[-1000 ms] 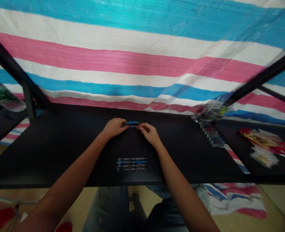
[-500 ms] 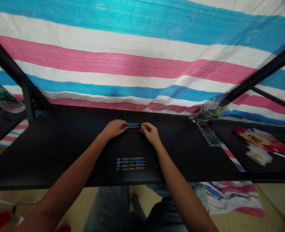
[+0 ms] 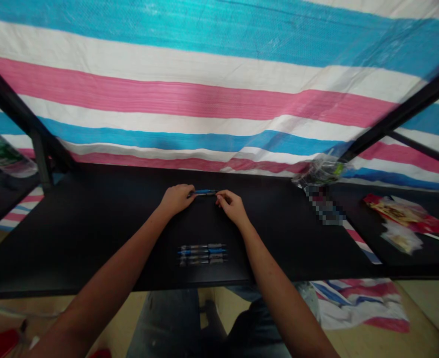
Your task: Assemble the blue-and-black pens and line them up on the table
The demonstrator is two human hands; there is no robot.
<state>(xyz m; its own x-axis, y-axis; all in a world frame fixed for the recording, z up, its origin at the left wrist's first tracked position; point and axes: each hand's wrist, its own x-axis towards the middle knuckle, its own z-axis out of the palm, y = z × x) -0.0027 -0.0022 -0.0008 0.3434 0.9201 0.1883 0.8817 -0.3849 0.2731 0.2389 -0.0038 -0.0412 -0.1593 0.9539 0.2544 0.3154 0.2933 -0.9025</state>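
A striped tarpaulin [image 3: 204, 102] is hanging behind the black tabletop [image 3: 92, 228]. At mid-table, the left hand [image 3: 177, 199] is pinching the nine o'clock ends of a blue pen [image 3: 206, 191] and a darker pen [image 3: 204, 195]; the right hand [image 3: 233, 205] is meeting their three o'clock ends, whether clamped I cannot tell. A row of pens [image 3: 202, 254] is lying at six o'clock. Light, even pressure should be keeping the pair parallel.
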